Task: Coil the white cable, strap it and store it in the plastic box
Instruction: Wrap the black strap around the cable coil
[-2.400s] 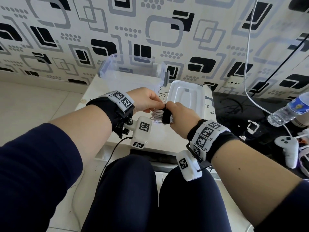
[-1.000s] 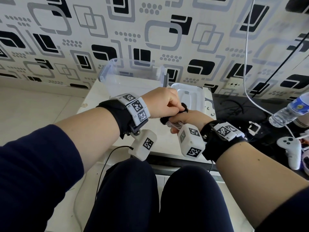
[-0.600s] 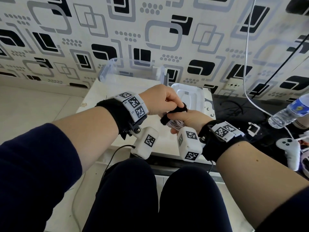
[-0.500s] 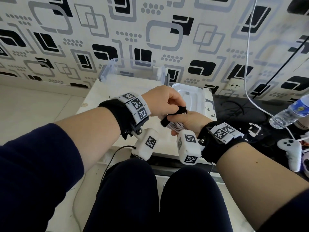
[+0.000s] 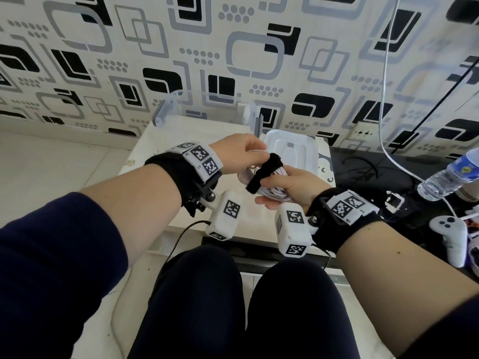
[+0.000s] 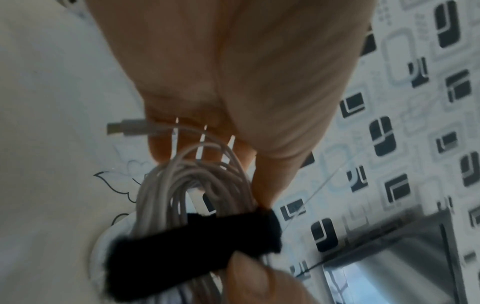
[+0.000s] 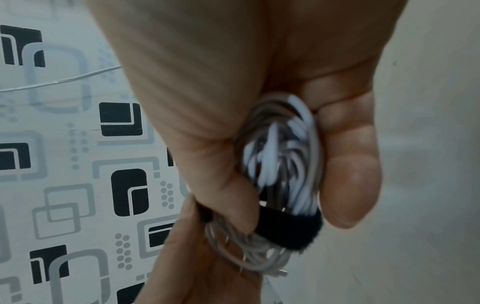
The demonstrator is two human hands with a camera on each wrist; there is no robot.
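- White cable (image 5: 261,181), wound into a compact coil, held in the air between both hands above the near half of the white table (image 5: 181,128), so that a strap can pass all round it.
- Right hand (image 5: 290,189), fingers curled under the coil's right half and thumb pressed on top: a grip that keeps the loops bunched.
- Black strap (image 5: 261,172), fuzzy, laid across the coil's middle; far end folded over the bundle, near end sticking out loose toward the person.
- Left hand (image 5: 241,151), fingers curled round the coil's left end, thumb tip at the strap's far end: likely steadying the fold while the wrap is closed.
- USB plug (image 6: 124,128), projecting free from the coil's left end, not caught under the strap.
- Plastic box (image 5: 207,110), clear, open, at the table's far edge against the patterned wall; its white lid (image 5: 291,149) lying flat just right of it, leaving the opening free for storage.
- Judged stage: coiling done, strapping in progress, storing not yet begun.
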